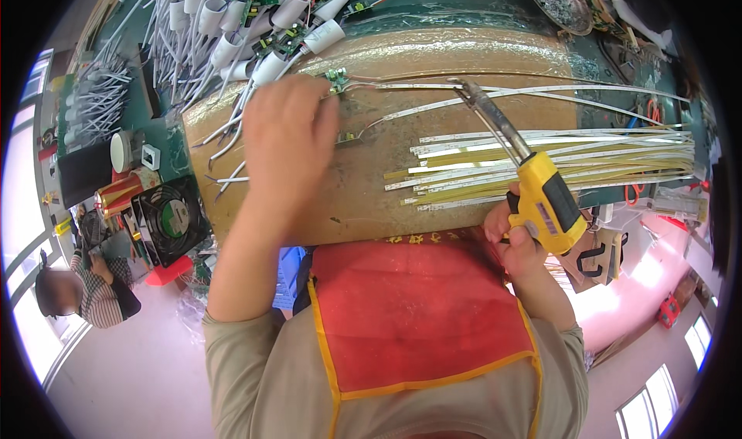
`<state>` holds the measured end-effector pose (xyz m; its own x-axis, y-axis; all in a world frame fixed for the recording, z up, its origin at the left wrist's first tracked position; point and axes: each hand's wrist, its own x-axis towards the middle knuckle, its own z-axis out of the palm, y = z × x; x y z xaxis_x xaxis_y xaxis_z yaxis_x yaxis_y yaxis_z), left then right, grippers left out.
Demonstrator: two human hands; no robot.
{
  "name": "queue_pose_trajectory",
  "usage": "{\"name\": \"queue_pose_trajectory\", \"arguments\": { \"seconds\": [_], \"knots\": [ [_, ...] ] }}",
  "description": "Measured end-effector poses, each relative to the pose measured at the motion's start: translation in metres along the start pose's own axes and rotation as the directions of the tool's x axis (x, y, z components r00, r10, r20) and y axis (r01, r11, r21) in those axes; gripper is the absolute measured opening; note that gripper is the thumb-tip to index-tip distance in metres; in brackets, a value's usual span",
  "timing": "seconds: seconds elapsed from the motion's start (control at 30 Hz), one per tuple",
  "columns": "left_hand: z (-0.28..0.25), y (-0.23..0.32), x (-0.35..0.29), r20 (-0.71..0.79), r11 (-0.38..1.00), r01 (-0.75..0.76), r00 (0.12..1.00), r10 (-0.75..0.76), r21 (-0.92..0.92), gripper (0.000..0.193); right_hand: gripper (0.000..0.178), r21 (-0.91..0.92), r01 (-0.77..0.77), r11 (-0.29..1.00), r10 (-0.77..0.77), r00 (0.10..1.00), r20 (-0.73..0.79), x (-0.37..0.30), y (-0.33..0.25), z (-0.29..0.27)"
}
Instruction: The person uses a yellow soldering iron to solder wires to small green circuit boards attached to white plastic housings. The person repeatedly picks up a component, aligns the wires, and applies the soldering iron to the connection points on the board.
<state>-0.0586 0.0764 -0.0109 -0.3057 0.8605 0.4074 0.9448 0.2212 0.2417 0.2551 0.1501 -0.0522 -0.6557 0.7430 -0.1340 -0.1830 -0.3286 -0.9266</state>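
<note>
My right hand is closed round the grip of a yellow and black soldering gun. The gun's metal tip points up and left, by the wires joined to a white LED strip. My left hand, a little blurred, is curled beside a small green circuit board; what its fingers hold is hidden under it. Thin wires run from that board toward the strip. Below and right of it, another small board is wired to a second strip. White cables stick out left of my left hand.
Several white and yellow strips lie bundled on the brown board. White plastic housings with cables pile up at the back left. A metal dish stands back right, a black fan left. Another person sits at far left.
</note>
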Motion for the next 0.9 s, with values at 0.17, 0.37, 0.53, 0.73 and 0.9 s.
{"name": "queue_pose_trajectory", "arguments": {
  "seconds": [0.17,0.37,0.53,0.73,0.9],
  "knots": [
    [0.011,-0.027,0.033,-0.044,0.997,0.011,0.999,-0.008,0.079,0.016,0.067,0.052,-0.001,0.999,0.003,1.0,-0.027,0.005,0.0,0.0],
    [0.032,-0.026,0.057,0.087,0.947,-0.138,0.989,0.117,0.29,0.032,0.058,0.093,0.06,0.994,-0.064,0.997,0.038,0.007,0.005,-0.004],
    [0.022,-0.023,0.056,-0.033,0.95,-0.209,0.974,0.223,0.233,0.031,0.058,0.164,0.052,0.985,-0.056,0.998,0.015,0.011,0.002,-0.001],
    [-0.053,0.031,0.015,-0.014,0.971,-0.239,0.971,0.239,0.024,0.039,0.061,0.22,0.011,0.975,-0.004,0.999,-0.033,0.009,0.001,-0.001],
    [-0.056,0.035,-0.041,0.462,0.948,0.059,0.882,0.097,-0.312,0.039,0.061,0.199,0.003,0.98,-0.001,1.0,-0.009,0.01,-0.001,-0.002]
  ]
}}
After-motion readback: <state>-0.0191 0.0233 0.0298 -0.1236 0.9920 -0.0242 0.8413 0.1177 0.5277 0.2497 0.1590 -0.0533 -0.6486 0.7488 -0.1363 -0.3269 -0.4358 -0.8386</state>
